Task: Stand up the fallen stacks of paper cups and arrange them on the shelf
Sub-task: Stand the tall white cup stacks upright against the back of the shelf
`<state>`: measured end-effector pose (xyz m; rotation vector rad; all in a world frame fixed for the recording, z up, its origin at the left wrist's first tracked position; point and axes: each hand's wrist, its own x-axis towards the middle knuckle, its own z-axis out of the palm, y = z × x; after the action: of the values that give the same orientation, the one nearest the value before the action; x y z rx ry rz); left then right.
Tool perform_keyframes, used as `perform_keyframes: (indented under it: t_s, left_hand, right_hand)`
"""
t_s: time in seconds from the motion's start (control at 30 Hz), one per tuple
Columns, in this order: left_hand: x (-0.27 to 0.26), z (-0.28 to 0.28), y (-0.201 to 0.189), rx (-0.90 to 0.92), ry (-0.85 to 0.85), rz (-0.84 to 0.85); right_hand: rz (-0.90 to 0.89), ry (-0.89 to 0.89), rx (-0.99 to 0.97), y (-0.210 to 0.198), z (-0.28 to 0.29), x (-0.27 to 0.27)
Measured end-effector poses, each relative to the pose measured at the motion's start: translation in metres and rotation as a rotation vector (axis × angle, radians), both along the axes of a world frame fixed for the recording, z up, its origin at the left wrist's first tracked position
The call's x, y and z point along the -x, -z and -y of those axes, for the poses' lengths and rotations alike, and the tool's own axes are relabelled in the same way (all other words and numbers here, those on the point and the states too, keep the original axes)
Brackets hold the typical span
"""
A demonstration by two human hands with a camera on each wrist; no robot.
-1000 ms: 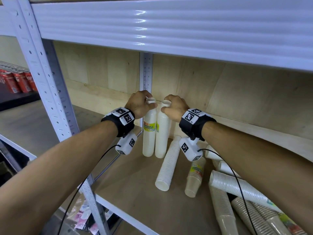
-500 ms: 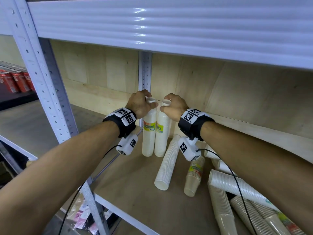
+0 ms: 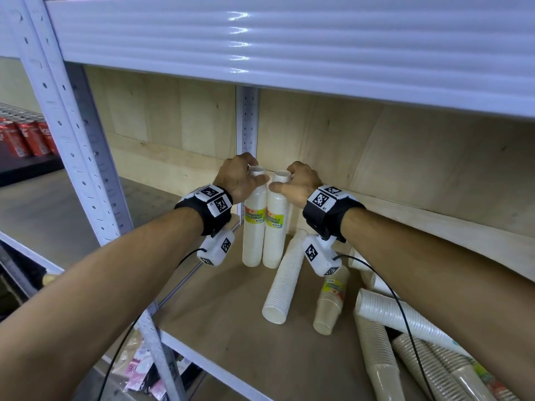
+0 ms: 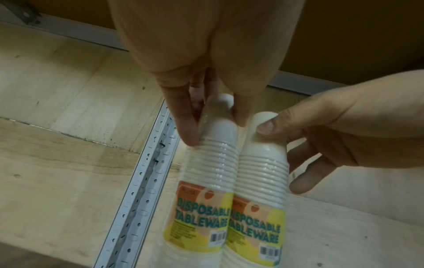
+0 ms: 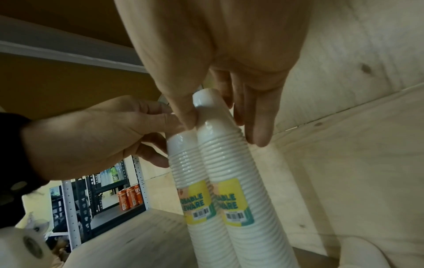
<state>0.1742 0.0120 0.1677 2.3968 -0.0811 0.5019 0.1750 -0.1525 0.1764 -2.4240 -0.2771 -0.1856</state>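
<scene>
Two white cup stacks with yellow labels stand upright side by side at the back left of the shelf [image 3: 228, 331]. My left hand [image 3: 254, 176] pinches the top of the left stack [image 3: 254, 241]; in the left wrist view its fingers [image 4: 187, 130] and thumb clamp that stack [image 4: 213, 163]. My right hand [image 3: 282, 176] grips the top of the right stack [image 3: 274, 244], with its thumb on the stack's left side in the right wrist view [image 5: 227, 163]. The two stacks touch each other.
Fallen stacks lie to the right: a white one [image 3: 285, 282] leaning by the upright pair, a beige labelled one [image 3: 331, 302], a long white one [image 3: 402, 318] and several beige ones [image 3: 376, 366]. A metal upright [image 3: 246, 123] stands behind; red cans [image 3: 26, 137] sit far left.
Both hands stay on the stack tops. The right stack's label has turned round to face the front, level with the left stack's label.
</scene>
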Motion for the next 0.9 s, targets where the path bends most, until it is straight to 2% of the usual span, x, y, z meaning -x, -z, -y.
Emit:
perform_keyframes:
  t_s: [0.17,0.53,0.7,0.9]
  left_hand:
    - [0.001,0.000,0.000,0.014,-0.001,-0.010]
    - [0.012,0.005,-0.016,-0.010,0.021,-0.056]
    - [0.027,0.016,-0.043,-0.026,0.021,0.032]
    - [0.056,0.042,-0.077,-0.015,0.087,0.162]
  right_hand:
    - [-0.013,-0.055,-0.004,-0.001,0.000,0.002]
    - [-0.027,-0.040,0.007,-0.003,0.018,0.007]
    - [-0.021,-0.035,0.040,-0.019,0.044,0.018]
    - [-0.044,-0.028,0.172,-0.028,0.079,0.040]
